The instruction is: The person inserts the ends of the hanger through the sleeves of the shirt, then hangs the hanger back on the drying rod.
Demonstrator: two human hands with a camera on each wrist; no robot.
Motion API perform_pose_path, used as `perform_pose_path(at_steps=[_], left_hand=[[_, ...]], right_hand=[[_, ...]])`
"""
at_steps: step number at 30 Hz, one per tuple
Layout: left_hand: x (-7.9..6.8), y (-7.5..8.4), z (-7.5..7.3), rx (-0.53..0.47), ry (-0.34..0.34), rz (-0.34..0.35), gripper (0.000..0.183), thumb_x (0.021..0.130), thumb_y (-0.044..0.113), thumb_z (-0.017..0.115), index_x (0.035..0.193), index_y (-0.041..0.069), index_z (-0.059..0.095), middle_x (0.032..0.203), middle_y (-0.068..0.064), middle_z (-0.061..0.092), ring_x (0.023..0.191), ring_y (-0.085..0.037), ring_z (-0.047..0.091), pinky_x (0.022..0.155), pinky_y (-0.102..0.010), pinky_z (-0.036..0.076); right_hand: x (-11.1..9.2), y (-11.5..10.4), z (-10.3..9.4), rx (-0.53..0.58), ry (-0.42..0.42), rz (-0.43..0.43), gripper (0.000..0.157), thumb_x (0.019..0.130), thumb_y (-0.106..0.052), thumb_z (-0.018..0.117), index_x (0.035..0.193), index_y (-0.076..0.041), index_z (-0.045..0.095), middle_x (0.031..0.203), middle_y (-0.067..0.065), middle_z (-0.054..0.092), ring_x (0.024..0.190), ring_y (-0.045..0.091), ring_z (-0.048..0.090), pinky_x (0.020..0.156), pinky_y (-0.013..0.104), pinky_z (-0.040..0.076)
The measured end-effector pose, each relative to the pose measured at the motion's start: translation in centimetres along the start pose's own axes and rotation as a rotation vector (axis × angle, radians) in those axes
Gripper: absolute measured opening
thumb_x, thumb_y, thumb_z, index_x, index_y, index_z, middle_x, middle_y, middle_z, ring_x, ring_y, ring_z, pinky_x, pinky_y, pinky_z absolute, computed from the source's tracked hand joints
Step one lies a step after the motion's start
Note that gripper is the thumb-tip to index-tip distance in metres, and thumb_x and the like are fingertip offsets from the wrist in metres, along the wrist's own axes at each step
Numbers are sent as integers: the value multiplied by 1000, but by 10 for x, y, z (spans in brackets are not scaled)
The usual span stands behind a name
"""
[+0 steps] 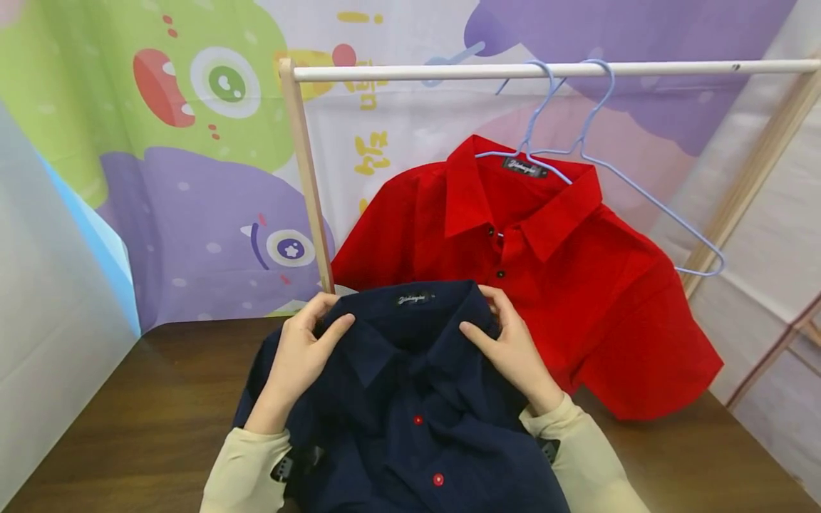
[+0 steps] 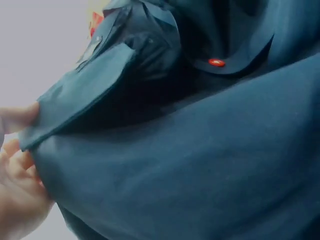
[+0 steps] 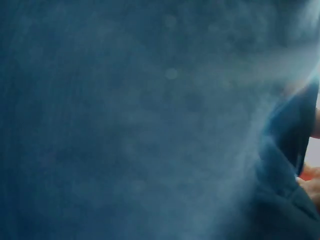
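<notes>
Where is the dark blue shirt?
The dark blue shirt is bottom centre in the head view, its collar in both hands, in front of the red shirt.

Navy shirt (image 1: 398, 399): head view's lower edge cuts it off.
Collar label (image 1: 413, 298): lettering too small for us.

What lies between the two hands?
The collar of the navy shirt, its label showing, spans the stretch between left hand and right hand in the head view.

We find an open gap below the white rail (image 1: 417, 73), between the left wooden post (image 1: 308, 171) and the blue hangers (image 1: 527, 142). Lower down, the red shirt (image 1: 571, 299) blocks our way behind the navy shirt (image 1: 410, 399).
</notes>
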State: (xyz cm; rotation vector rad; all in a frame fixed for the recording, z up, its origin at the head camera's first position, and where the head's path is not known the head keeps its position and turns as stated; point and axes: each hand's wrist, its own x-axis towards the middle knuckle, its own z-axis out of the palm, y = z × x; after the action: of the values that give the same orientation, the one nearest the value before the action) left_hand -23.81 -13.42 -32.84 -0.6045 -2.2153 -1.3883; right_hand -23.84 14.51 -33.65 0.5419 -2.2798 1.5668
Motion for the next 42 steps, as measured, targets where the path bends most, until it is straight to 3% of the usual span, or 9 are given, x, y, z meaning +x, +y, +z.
perform_pose_path(at_steps=[4, 8, 12, 18, 24, 28, 34, 38, 42], left_hand=[[-1, -2, -1, 34, -60, 24, 14, 89, 14, 58, 102, 11, 56, 68, -1, 53, 62, -10, 45, 60, -24, 38], [-1, 2, 0, 52, -103, 54, 21, 89, 16, 57, 111, 13, 57, 78, 1, 62, 70, -8, 53, 67, -24, 43], [-1, 5, 2, 85, -97, 66, 22, 89, 19, 58, 111, 15, 59, 90, 1, 66, 80, -8, 58, 73, -26, 47], [1, 2, 3, 115, -56, 73, 17, 91, 17, 55, 107, 12, 58, 93, -1, 64, 80, -11, 56, 72, -28, 46], [3, -1, 2, 104, -91, 60, 17, 93, 20, 50, 109, 12, 53, 100, -1, 61, 87, -11, 56, 77, -29, 45], [2, 0, 2, 97, -111, 26, 19, 94, 23, 49, 110, 13, 52, 104, -1, 60, 92, -12, 56, 81, -33, 44], [1, 2, 1, 71, -123, -20, 21, 95, 24, 47, 112, 13, 51, 108, -4, 59, 97, -15, 55, 86, -38, 43], [0, 2, 1, 66, -123, -32, 21, 95, 24, 48, 113, 13, 51, 110, -4, 59, 98, -16, 55, 87, -39, 43], [-1, 1, 0, 58, -130, -42, 22, 95, 25, 48, 113, 14, 51, 109, -3, 59, 97, -16, 55, 88, -39, 43]], right_hand=[[1, 7, 1, -23, 12, -25, 49, 82, -16, 67, 125, -10, 44, 114, 8, 58, 101, 16, 54, 90, 34, 40], [1, 7, 4, -45, 102, -35, 34, 79, -19, 71, 106, -10, 51, 95, 7, 65, 78, 12, 63, 73, 25, 49], [0, 6, 5, -104, 151, -55, 25, 78, -21, 72, 89, -11, 52, 83, 5, 65, 57, 9, 61, 58, 23, 49], [-2, 5, -1, -219, 60, -68, 34, 77, -28, 73, 104, -19, 55, 85, -3, 63, 73, 10, 55, 67, 26, 45], [-4, 2, -13, -254, -82, -130, 56, 77, -24, 73, 125, -18, 45, 103, 0, 62, 91, 15, 59, 82, 38, 46], [-3, -6, -24, -285, -107, -176, 57, 79, -22, 71, 128, -15, 44, 109, 1, 59, 96, 16, 59, 86, 38, 46], [-1, -24, -52, -306, -2, -288, 42, 80, -11, 69, 119, -12, 54, 104, 1, 63, 93, 12, 59, 83, 22, 45], [1, -36, -76, -334, 119, -392, 33, 78, 0, 68, 109, -7, 61, 93, 4, 67, 84, 6, 59, 76, 16, 43], [5, -50, -99, -318, 257, -424, 20, 79, 6, 62, 97, -1, 65, 81, 2, 66, 74, 1, 58, 68, 14, 42]])
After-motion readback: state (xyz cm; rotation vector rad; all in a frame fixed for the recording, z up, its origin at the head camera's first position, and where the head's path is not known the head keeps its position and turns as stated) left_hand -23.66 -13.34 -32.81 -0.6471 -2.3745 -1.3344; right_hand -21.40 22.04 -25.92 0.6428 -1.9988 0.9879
